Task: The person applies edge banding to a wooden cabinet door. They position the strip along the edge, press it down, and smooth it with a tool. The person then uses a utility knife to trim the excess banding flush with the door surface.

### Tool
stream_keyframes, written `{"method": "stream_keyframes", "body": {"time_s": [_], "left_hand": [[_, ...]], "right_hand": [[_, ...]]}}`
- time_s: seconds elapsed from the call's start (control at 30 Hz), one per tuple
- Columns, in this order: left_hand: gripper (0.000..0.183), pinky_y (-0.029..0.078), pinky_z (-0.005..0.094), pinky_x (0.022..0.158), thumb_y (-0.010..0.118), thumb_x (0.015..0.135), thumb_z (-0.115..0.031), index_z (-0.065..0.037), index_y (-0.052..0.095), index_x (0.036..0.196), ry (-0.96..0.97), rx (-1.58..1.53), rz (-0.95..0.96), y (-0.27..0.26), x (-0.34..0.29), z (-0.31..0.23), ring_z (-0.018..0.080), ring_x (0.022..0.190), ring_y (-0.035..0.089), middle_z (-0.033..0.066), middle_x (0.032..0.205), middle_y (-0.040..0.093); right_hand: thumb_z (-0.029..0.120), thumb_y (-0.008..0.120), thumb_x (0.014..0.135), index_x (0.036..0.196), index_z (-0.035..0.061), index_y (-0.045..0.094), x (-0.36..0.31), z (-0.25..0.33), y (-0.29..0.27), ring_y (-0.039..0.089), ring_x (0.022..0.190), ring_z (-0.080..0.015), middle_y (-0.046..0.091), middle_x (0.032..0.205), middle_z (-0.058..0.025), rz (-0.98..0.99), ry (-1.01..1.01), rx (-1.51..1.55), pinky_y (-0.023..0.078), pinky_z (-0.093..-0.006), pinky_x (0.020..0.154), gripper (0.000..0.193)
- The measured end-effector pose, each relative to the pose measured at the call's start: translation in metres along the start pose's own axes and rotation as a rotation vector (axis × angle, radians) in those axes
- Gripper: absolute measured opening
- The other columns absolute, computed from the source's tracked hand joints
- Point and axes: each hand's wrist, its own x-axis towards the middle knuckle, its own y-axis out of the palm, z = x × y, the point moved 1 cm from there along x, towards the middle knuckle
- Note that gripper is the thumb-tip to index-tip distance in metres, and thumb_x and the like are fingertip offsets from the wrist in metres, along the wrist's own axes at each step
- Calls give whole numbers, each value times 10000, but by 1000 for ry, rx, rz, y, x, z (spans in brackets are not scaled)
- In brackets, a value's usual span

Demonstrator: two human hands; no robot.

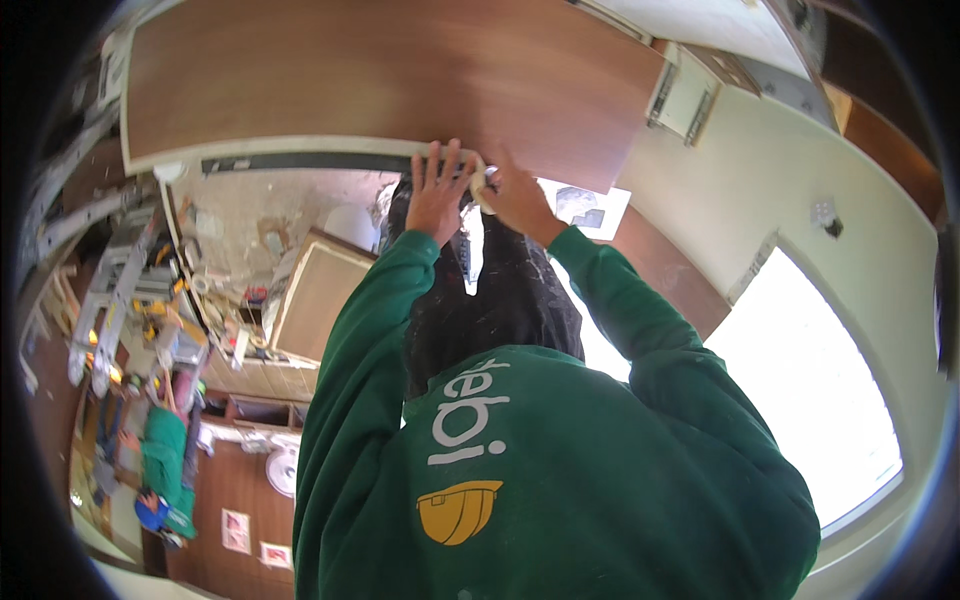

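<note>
A large brown wood-grain panel [300, 70] stretches across the top of the view, with a pale band [280, 146] along its near edge. Against that edge lies my left hand [436, 198], its fingers straight and spread. My right hand [522, 207], a little blurred, is bent round a small cream-coloured piece [481, 190] beside the left fingers. Its exact kind does not show. Just below the band, left of my hands, runs a long dark strip [270, 162].
At the left stand metal ladders [110, 300] near a person in green [165, 450] with a blue cap. A framed board [318, 295] leans below the panel. A fan [283, 468] sits lower left. A bright window [810, 380] fills the right wall.
</note>
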Motion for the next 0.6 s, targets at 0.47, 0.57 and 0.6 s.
{"method": "stream_keyframes", "body": {"time_s": [0.47,0.57,0.6], "left_hand": [[1075,183,636,1209,754,715,-184,-191,182,1625,34,292,233,-35,12,-18,471,1508,180,204,1668,132],[1108,201,640,1199,746,685,-182,-166,162,1627,81,318,198,-27,13,-18,501,1493,195,238,1659,134],[1109,203,641,1197,744,684,-181,-159,161,1627,91,330,199,-24,16,-18,507,1491,193,245,1657,132]], "right_hand": [[405,628,975,1488,171,460,-80,-120,-89,678,973,-365,697,1095,-221,-84,-262,-223,530,-488,882,588],[412,603,998,1412,159,570,-99,-206,-107,663,988,-325,710,1091,-155,-263,-305,-440,517,-444,906,487],[400,599,995,1361,152,592,-104,-227,-112,665,981,-321,713,1078,-147,-303,-293,-474,516,-444,900,442]]}}
